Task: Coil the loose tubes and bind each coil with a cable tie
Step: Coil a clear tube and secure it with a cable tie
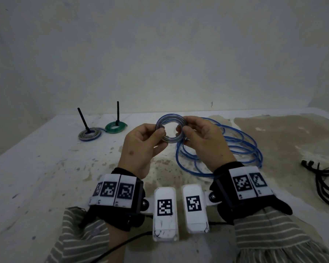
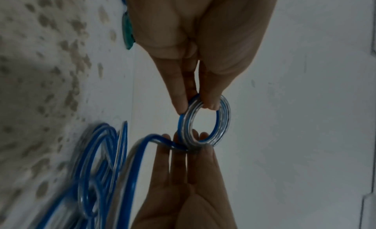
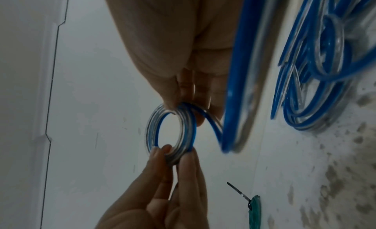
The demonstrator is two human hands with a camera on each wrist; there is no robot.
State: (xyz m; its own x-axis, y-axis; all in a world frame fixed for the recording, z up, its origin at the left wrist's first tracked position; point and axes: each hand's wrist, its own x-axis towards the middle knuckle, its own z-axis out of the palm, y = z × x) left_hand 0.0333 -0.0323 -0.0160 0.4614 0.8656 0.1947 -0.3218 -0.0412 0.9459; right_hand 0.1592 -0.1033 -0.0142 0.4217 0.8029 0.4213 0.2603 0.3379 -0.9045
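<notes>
A small coil of clear tube with a blue stripe [image 1: 170,139] is held up above the table. My left hand [image 1: 160,132] pinches its left side between thumb and fingers. On its right side my right hand [image 1: 181,130] pinches it, where the tube runs off. The rest of the blue tube [image 1: 259,158] lies in loose loops on the table behind and below the right hand. In the left wrist view the coil [image 2: 224,120] stands on edge between the two hands; the right wrist view shows the coil [image 3: 150,132] the same way.
Two bound coils lie at the back left, a grey-blue coil [image 1: 95,136] and a green coil [image 1: 120,130], each with a black tie tail sticking up. Loose black cable ties [image 1: 323,185] lie at the right edge. The white table [image 1: 46,168] is stained.
</notes>
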